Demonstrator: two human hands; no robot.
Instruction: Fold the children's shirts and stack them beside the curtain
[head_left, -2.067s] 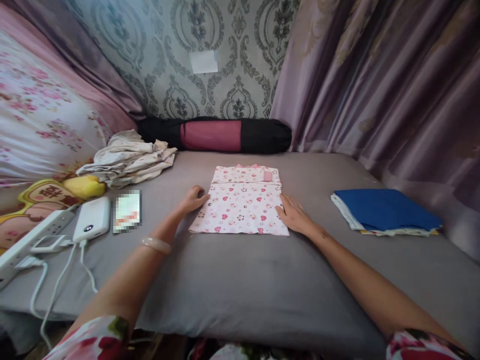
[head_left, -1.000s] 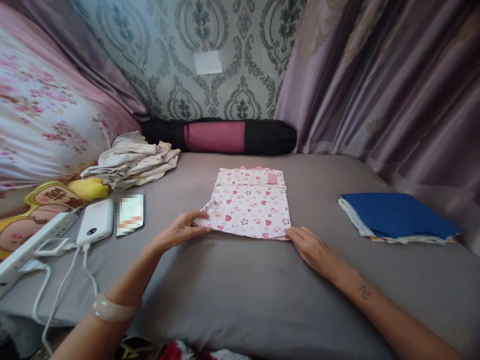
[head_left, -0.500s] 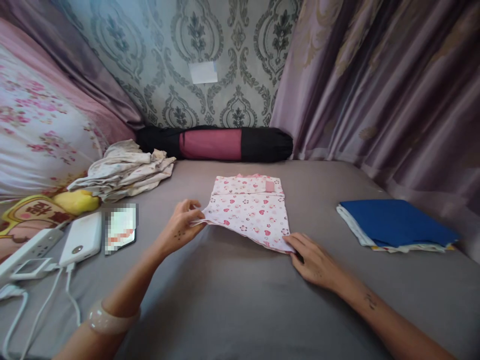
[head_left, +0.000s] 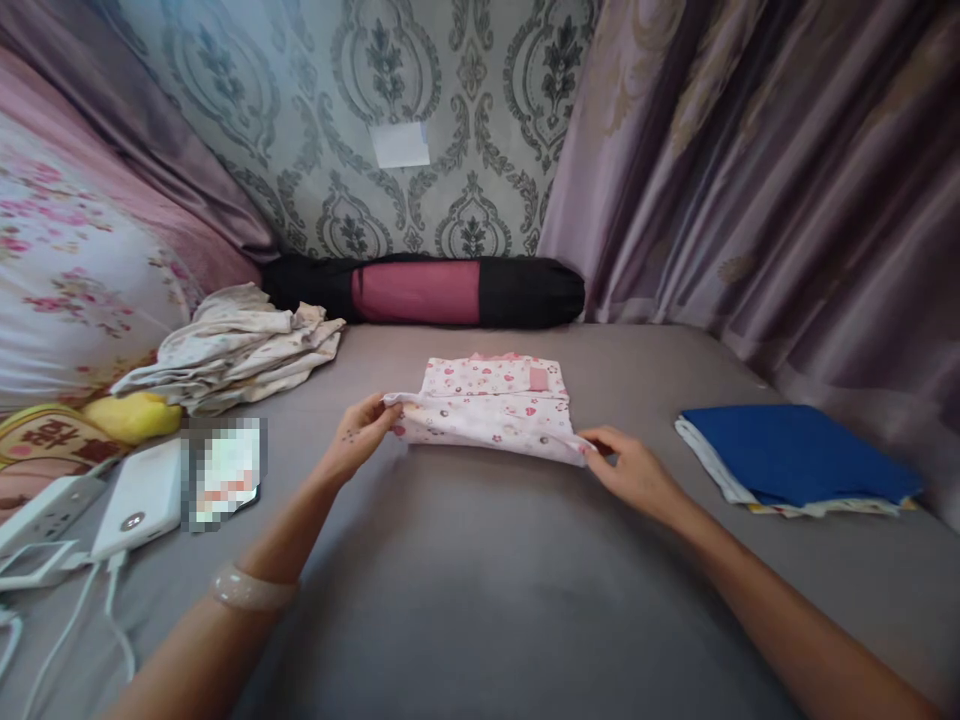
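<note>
A white garment (head_left: pixel 495 415) with pink hearts and flowers lies partly folded on the grey bed sheet in the middle of the view. My left hand (head_left: pixel 366 432) pinches its near left corner, and my right hand (head_left: pixel 626 468) pinches the near right corner. Between the two hands the near edge is lifted and curled back over the cloth. A small pink patch (head_left: pixel 538 379) and a pink frill show at the far end. What kind of garment it is, I cannot tell.
Folded blue cloth (head_left: pixel 799 455) lies on lighter cloths at right. At left are a crumpled pile of pale clothes (head_left: pixel 240 345), a white power bank (head_left: pixel 142 500) with cables, a power strip (head_left: pixel 56 510) and a blurred-out phone (head_left: pixel 225 475). A black and pink rolled bag (head_left: pixel 416 290) lies along the wall.
Both hands have raised the garment's near edge and moved it away from me, folding it back over the cloth. The view has shifted slightly.
</note>
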